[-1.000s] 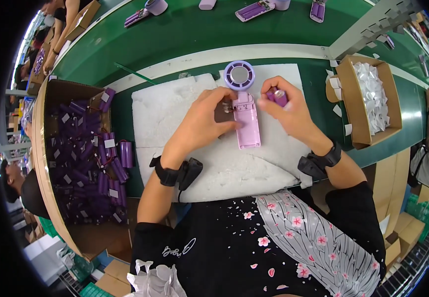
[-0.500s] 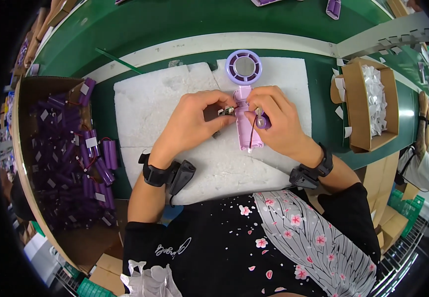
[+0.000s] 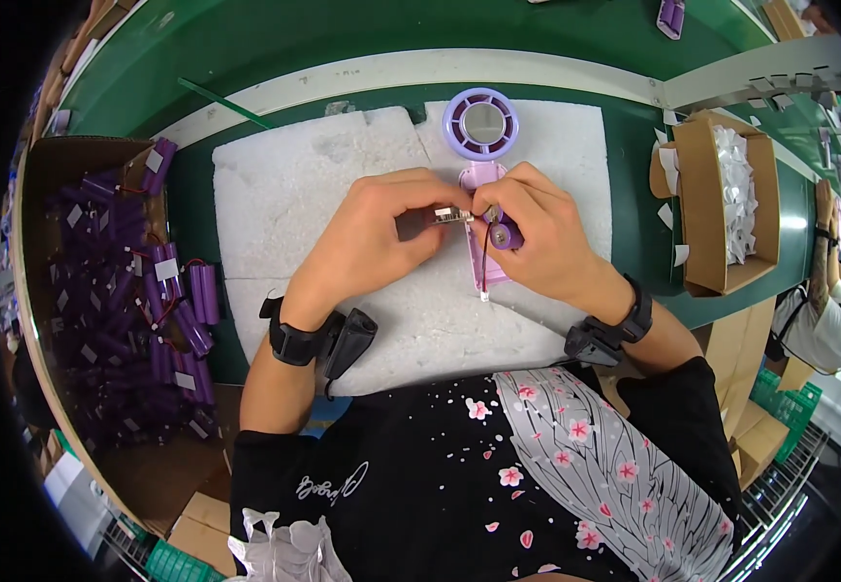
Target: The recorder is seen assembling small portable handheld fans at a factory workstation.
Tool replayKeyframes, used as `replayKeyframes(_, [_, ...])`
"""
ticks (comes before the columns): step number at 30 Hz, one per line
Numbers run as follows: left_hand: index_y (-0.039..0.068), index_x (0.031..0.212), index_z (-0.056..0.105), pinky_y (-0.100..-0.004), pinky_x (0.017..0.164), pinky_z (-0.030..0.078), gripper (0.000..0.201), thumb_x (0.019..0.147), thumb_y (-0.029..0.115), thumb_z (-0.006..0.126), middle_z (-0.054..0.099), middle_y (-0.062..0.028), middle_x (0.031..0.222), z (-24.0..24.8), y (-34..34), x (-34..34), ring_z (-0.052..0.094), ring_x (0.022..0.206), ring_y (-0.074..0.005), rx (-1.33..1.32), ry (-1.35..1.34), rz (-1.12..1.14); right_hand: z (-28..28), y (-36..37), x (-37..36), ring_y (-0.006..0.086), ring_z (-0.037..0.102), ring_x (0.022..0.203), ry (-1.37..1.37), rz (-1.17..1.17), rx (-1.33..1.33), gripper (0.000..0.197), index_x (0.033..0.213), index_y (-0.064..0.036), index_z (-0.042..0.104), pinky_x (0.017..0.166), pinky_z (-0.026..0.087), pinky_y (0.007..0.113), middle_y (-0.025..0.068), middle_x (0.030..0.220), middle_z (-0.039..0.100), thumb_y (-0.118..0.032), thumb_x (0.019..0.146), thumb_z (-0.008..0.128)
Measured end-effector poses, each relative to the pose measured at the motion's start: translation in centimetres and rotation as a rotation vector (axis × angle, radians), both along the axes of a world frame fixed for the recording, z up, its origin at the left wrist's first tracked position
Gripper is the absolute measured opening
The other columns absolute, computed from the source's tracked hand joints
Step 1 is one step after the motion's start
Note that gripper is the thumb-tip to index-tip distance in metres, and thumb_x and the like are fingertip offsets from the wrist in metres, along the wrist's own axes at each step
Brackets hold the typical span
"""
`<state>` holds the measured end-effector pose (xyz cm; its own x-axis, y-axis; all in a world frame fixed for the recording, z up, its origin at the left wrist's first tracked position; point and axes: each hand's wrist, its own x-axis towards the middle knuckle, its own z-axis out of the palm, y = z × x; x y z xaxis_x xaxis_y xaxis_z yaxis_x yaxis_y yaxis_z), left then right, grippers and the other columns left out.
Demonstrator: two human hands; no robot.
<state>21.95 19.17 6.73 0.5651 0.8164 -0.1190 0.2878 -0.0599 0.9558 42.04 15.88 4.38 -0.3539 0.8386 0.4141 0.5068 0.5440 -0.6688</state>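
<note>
"Your left grip [image 3: 372, 236]?"
"Pinching the board [image 3: 448, 214], just left of the pink case [image 3: 496, 273]."
"Right grip [image 3: 548, 241]?"
"Closed on purple batteries [image 3: 509, 236], over the case's right edge — its length runs away from me."

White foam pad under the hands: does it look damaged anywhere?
Yes. The white foam pad has a ragged, notched top edge just left of the purple fan head, with a crack-like line running down from it. Another line slants across its lower right. A whole pad would look smoother there.
</note>
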Motion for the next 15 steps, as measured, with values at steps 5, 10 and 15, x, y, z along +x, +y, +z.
replayKeyframes(5, [-0.004,0.087,0.067,-0.0282,0.077,0.050,0.022,0.068,-0.011,0.057,0.063,-0.0103,0.098,-1.1,0.0,-0.4,0.063,0.086,-0.0198,0.216,0.015,-0.060,-0.1,-0.1,0.2,0.0253,0.059,0.073,-0.034,0.023,0.009,0.028,0.086,-0.0042,0.058,0.060,0.048,0.035,0.0066,0.078,0.061,0.003,0.064,0.073])
replayKeyframes(10, [-0.003,0.085,0.067,-0.0289,0.077,0.050,0.020,0.069,-0.011,0.058,0.061,-0.0099,0.099,-0.6,-0.9,0.2,0.062,0.088,-0.0207,0.222,-0.039,-0.044,-0.1,-0.1,0.2,0.0251,0.059,0.072,-0.052,0.046,0.016,0.028,0.087,-0.0037,0.058,0.060,0.048,0.035,0.0076,0.078,0.061,0.005,0.065,0.071])
replayKeyframes(15, [-0.001,0.086,0.063,-0.0276,0.078,0.049,0.015,0.072,-0.009,0.061,0.060,-0.0096,0.098,-0.6,-1.0,1.0,0.060,0.089,-0.0181,0.066,-0.041,0.019,0.1,-0.3,0.5,0.0251,0.059,0.071,0.012,0.033,-0.034,0.024,0.091,-0.0022,0.057,0.060,0.048,0.033,0.0109,0.080,0.061,0.007,0.071,0.067])
